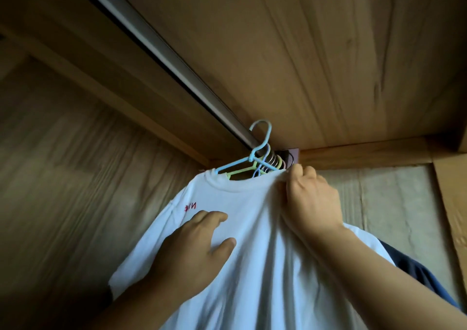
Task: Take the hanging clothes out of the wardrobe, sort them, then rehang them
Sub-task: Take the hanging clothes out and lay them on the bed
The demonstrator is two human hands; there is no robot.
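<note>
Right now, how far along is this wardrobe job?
Hard to say which stage this is. Most of the rail is bare, with hangers bunched at its far end. In hand: a white T-shirt on a blue hanger; the right hand pinches its shoulder, the left hand lies flat on the cloth. A dark garment hangs behind.

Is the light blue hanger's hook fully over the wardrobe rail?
No. The light blue hanger has its hook raised beside the rail, while the right hand grips the white T-shirt.
</note>
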